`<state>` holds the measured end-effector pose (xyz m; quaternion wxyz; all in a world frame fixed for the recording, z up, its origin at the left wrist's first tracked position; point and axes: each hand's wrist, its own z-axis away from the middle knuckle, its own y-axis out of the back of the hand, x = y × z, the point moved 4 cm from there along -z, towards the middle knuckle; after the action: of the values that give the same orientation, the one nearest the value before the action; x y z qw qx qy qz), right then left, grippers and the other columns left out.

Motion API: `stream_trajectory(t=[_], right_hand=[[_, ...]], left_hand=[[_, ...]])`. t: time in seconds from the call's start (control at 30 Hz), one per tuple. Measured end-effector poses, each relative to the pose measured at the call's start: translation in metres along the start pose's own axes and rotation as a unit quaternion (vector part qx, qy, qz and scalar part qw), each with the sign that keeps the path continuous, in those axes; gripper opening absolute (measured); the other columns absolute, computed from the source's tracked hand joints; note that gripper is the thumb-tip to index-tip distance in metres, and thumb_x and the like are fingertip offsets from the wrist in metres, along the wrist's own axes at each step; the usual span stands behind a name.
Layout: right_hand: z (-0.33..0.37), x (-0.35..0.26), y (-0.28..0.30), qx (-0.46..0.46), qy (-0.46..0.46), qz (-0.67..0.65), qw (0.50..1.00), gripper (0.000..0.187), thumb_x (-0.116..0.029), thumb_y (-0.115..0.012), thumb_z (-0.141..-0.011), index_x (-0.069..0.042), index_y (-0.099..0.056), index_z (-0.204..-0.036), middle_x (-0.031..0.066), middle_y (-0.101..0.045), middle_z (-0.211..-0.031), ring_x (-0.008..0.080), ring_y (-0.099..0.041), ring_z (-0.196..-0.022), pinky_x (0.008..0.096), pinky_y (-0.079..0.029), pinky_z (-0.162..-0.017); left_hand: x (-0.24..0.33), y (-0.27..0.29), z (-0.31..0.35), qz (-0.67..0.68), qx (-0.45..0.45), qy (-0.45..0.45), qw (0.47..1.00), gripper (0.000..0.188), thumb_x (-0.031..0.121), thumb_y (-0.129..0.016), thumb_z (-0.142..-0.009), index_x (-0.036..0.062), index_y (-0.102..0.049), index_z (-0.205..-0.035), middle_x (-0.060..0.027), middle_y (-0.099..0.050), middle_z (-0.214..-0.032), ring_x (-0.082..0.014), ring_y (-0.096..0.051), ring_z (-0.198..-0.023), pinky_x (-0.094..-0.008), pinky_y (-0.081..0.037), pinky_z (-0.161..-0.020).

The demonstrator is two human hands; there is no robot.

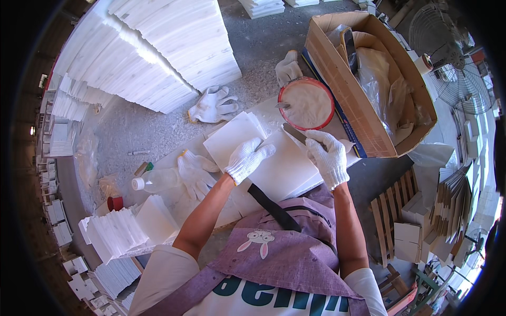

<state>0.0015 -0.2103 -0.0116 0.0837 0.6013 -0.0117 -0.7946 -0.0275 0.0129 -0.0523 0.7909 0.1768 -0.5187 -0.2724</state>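
pointing up-left — blade (294,133), axis diagonal

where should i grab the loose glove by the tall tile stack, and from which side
Probably by the cuff, from above on the near side. The glove lies flat with its cuff at the lower left and its fingers spread to the right, while the tile stack rises just beyond it, leaving the near side more open.
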Motion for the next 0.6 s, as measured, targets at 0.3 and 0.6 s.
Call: stream_trajectory(t=[0.3, 0.6], right_hand=[[0.0018, -0.0023, 0.0016, 0.008, 0.009, 0.011, 1.0, 0.023, -0.01, -0.064, -0.087, 0.001, -0.068, -0.107, 0.0038, -0.065, -0.078, 0.0079, -0.058, -0.064, 0.0224, -0.047, -0.059], [0.0025, 0.0001, 0.0039, 0.004, -0.009, 0.004, 1.0, 0.024, -0.011, -0.065, -0.087, 0.001, -0.068, -0.107, 0.0035, -0.065, -0.078, 0.0079, -0.058, -0.063, 0.0222, -0.047, -0.058]], left_hand=[[0.0012, 0.0009, 0.0004, -0.001, -0.007, 0.004, 1.0, 0.051, 0.053, -0.06, -0.086, 0.0028, -0.055, -0.077, -0.017, -0.055, -0.073, -0.0295, -0.053, -0.067, -0.0412, -0.04, -0.065], [-0.0013, -0.0008, -0.0015, 0.02, -0.024, 0.019, 0.999, 0.05, 0.052, -0.059, -0.086, 0.0025, -0.058, -0.082, -0.0168, -0.059, -0.076, -0.0294, -0.056, -0.071, -0.041, -0.042, -0.069]])
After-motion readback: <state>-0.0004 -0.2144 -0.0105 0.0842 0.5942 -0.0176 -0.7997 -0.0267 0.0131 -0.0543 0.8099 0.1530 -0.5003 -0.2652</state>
